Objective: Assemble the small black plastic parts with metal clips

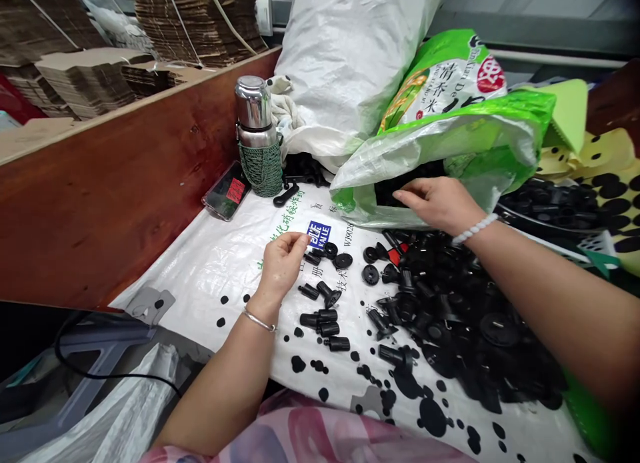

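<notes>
My left hand is above the white printed sheet, its thumb and fingertips pinched together. Whatever may be between those fingertips is too small or hidden to make out. Small black plastic parts lie scattered just to its right, some cylindrical and some with a round flange. My right hand is over the mouth of a green and white plastic bag, thumb and fingers stretched toward the left and slightly apart, with nothing visible in them. Dark parts show inside the bag. Below my right forearm lies a large heap of black plastic parts.
A steel thermos in a green net stands beside a phone along the wooden side board. A large white sack is behind. At right sits a tray of black parts. Stacked cardboard lies beyond the board.
</notes>
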`<state>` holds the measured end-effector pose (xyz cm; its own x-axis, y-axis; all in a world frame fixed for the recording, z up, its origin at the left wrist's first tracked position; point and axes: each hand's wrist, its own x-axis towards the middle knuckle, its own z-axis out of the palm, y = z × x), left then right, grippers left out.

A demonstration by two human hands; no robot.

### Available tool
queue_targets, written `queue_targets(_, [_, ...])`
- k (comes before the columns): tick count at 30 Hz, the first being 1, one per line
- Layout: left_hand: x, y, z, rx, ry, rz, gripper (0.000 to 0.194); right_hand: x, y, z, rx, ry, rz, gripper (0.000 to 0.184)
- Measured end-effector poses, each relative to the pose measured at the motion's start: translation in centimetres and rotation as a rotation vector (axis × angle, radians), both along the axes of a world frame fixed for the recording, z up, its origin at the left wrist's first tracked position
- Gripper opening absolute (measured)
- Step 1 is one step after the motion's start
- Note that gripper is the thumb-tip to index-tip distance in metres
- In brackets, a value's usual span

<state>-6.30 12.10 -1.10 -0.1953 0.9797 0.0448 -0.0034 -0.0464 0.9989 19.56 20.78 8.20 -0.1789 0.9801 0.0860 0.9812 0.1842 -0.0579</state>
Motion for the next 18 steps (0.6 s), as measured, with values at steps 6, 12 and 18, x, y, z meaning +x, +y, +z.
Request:
queue_targets(6, [0.0, 0.3, -0.4, -0.015, 0.008, 0.016, 0.023, 0.9, 5.8, -2.8, -0.314, -0.149, -0.057, 0.034])
queue_targets(12, [0.1, 0.3, -0.4, -0.035, 0.017, 0.008, 0.02, -0.2, 7.3, -5.3, -0.421, -0.158, -0.039, 0.029])
queue_targets(18, [0.3, 0.3, 0.0, -0.041, 0.02, -0.006, 0.019, 2.0, 7.3, -3.9, -0.411, -0.014, 0.012, 0.026])
